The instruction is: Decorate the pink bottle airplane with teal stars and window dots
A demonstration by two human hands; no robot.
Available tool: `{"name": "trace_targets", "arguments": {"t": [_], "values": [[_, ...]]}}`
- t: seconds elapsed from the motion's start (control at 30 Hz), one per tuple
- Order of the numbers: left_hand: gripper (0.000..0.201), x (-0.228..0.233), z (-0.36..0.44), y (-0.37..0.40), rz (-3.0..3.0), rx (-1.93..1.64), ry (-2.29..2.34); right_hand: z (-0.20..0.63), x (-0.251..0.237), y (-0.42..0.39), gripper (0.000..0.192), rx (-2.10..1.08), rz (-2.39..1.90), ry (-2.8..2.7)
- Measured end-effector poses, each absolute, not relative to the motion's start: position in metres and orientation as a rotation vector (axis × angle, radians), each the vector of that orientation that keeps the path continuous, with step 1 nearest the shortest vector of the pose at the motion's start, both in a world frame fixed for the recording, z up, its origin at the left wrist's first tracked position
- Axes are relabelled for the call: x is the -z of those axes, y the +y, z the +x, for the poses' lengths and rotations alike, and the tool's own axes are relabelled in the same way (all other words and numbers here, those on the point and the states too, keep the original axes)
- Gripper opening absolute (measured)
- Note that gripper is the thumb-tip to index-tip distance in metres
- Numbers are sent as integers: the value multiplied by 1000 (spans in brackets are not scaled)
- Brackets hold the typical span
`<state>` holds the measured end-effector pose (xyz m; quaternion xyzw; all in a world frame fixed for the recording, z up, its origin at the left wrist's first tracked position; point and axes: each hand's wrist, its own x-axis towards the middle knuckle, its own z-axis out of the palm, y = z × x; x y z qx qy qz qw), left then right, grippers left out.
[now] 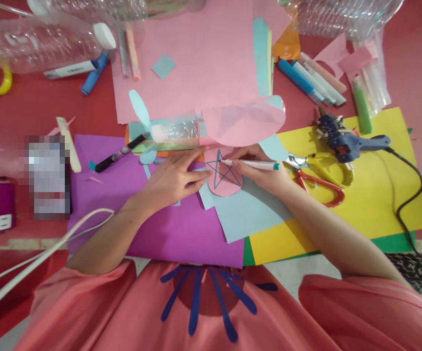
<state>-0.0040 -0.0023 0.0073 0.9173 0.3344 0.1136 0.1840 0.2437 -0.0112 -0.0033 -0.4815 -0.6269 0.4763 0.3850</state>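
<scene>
Head view, the only one supplied. The step in hand appears to be drawing: a five-pointed star in blue-green line stands on a pink paper cutout (222, 176), which lies on a light blue sheet (249, 212) over the purple sheet (182, 234), directly in front of the person.

Right hand (260, 173): fingers closed in a writing grip, pinching a white marker with a teal end (251, 165); the tip meets the pink cutout at the star's upper right.

Left hand (172, 178): open and flat, fingers extended and held close together, pressing on the cutout's left edge and the paper beside it.

Judgement: the star's outline looks nearly or fully closed; any further stroke calls for the left hand to pin the cutout firmly while the pen tip travels.

Nearby, untouched: red-handled scissors (318, 183) and a blue glue gun (350, 144) on the yellow sheet (379, 204); a black marker (121, 152) to the left.
</scene>
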Motion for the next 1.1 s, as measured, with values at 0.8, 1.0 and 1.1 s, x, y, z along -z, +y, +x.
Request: {"name": "trace_targets", "arguments": {"t": [0.8, 1.0, 1.1], "values": [[34, -7, -3, -3, 2606, -359, 918, 243, 4, -12, 22, -1252, -1230, -1543], [32, -6, -4, -4, 2555, -324, 952, 243, -4, -11, 22, -1254, -1190, -1589], [32, -5, -5, -4, 2552, -326, 955, 242, -4, -10, 25, -1223, -1223, -1588]]}}
